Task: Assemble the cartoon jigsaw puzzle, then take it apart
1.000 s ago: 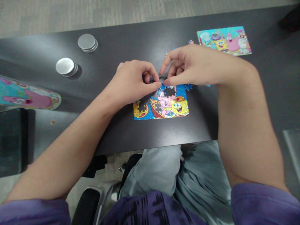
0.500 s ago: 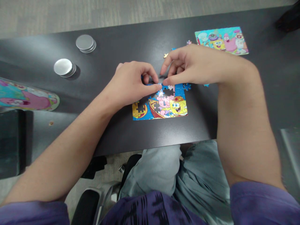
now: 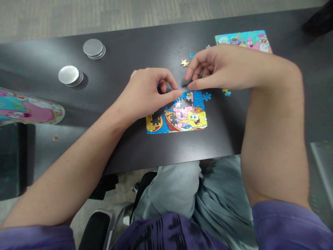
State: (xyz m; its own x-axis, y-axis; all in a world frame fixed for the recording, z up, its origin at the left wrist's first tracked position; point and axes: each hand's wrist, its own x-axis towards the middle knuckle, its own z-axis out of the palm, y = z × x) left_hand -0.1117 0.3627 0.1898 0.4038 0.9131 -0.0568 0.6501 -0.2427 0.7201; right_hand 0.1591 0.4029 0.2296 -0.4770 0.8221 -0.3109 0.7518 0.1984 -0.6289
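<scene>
A partly assembled jigsaw puzzle [image 3: 197, 119] lies flat on the dark table, with gaps in its middle and left side. My left hand [image 3: 149, 89] rests over its upper left part, thumb on the top edge and fingers curled around beyond it, covering that corner. Just past the upper right edge hovers my right hand [image 3: 221, 67], thumb and fingers apart, nothing visible between them. A blue puzzle piece [image 3: 207, 97] sits against the puzzle's right side. Beyond my right fingers lie a pale yellow piece [image 3: 184, 63] and a small blue piece [image 3: 191, 55].
A colourful picture card [image 3: 240, 37] is partly covered by my right hand. Under that wrist lies a yellow-and-blue piece [image 3: 227, 92]. Two stacks of silver discs, a near stack [image 3: 69, 74] and a far stack [image 3: 93, 47], stand left. A printed tin [image 3: 33, 107] is at the left edge.
My right hand has moved slightly right, away from the puzzle's top edge, uncovering the pale yellow piece. My left hand stays nearly in place, its thumb a little further right.
</scene>
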